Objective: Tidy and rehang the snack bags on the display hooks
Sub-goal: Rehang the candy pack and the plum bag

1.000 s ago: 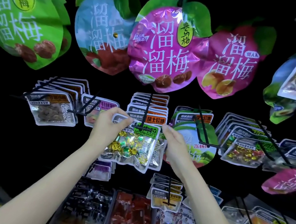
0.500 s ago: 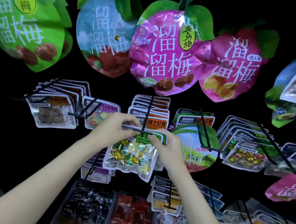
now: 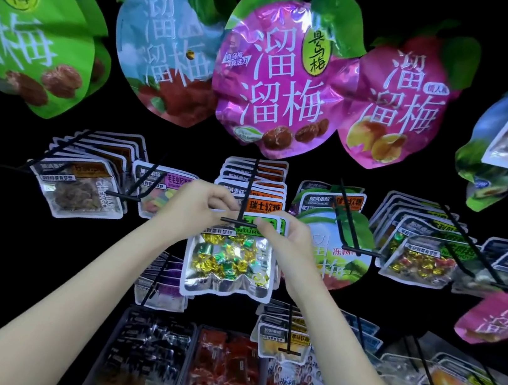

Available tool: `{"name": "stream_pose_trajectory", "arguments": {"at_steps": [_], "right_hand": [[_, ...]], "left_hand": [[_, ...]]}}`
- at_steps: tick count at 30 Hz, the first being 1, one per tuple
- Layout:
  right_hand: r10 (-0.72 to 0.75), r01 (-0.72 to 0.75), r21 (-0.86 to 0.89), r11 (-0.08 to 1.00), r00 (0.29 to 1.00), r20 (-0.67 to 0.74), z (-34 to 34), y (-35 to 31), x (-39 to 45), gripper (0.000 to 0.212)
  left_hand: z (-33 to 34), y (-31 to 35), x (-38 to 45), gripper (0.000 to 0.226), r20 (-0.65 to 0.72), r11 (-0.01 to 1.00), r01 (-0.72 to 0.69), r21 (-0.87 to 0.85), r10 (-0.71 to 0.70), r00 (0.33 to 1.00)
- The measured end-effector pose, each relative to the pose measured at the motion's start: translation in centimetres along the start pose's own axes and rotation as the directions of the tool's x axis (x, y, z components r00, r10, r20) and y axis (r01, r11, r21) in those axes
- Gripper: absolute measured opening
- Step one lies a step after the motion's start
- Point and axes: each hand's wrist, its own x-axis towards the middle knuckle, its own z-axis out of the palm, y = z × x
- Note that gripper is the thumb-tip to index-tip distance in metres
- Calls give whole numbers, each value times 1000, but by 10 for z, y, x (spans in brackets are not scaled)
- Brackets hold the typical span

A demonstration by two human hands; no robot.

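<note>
A clear candy bag [image 3: 229,261] with gold and green wrapped sweets and a green header hangs in front of me. My left hand [image 3: 197,208] pinches its top left corner. My right hand [image 3: 289,235] pinches its top right corner. The bag's header sits right at the T-shaped tip of a black display hook [image 3: 239,222]; whether the hook passes through the hole is hidden by my fingers. Behind it on the same hook hangs a stack of orange-labelled bags [image 3: 260,205].
Big fruit-shaped plum bags hang above: green [image 3: 30,27], blue [image 3: 165,50], purple [image 3: 279,77], pink [image 3: 404,102]. Hooks with small bags stand left [image 3: 81,189] and right [image 3: 417,259]. Trays of dark [image 3: 138,359] and red packets [image 3: 221,378] lie below.
Both hands have lifted the candy bag up and brought its header in to the tip of the middle hook; the hands have come closer together.
</note>
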Motion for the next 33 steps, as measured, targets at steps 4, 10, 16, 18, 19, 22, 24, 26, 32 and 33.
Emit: {"name": "stream_pose_trajectory", "arguments": {"at_steps": [4, 10, 16, 18, 19, 22, 24, 26, 32, 33], "right_hand": [[17, -21, 93, 995, 999, 47, 2, -1, -4, 8], [123, -198, 387, 901, 970, 209, -1, 5, -14, 88], [105, -112, 345, 932, 994, 40, -11, -4, -9, 13], [90, -93, 297, 950, 996, 21, -11, -6, -7, 6], [79, -81, 254, 964, 997, 20, -9, -7, -5, 5], [11, -16, 152, 988, 999, 35, 0, -16, -5, 9], [2, -7, 147, 989, 999, 34, 3, -18, -5, 25], [42, -52, 190, 980, 997, 59, 0, -14, -7, 30], [167, -182, 287, 941, 983, 76, -11, -2, -7, 8], [168, -180, 288, 940, 984, 66, -10, -3, -5, 13]], "left_hand": [[-2, 2, -3, 24, -17, 1000, -6, -9, 5, 1000], [-2, 2, -7, 32, 2, 998, -34, 48, 34, 999], [4, 2, -7, 28, -29, 1000, -22, 22, 23, 999], [6, 0, -8, 30, -51, 999, -30, 13, 30, 998], [6, -1, -9, 32, -59, 999, -39, 0, 39, 998], [3, -6, -10, 30, -107, 997, -52, -63, 45, 993], [1, -10, -12, 23, -142, 990, -9, -141, -11, 990], [0, -13, -14, 21, -138, 987, 26, -158, -48, 989], [5, -4, -12, 22, -131, 1000, 31, -8, -31, 991], [5, -2, -11, 26, -137, 999, 33, 9, -31, 990]]}}
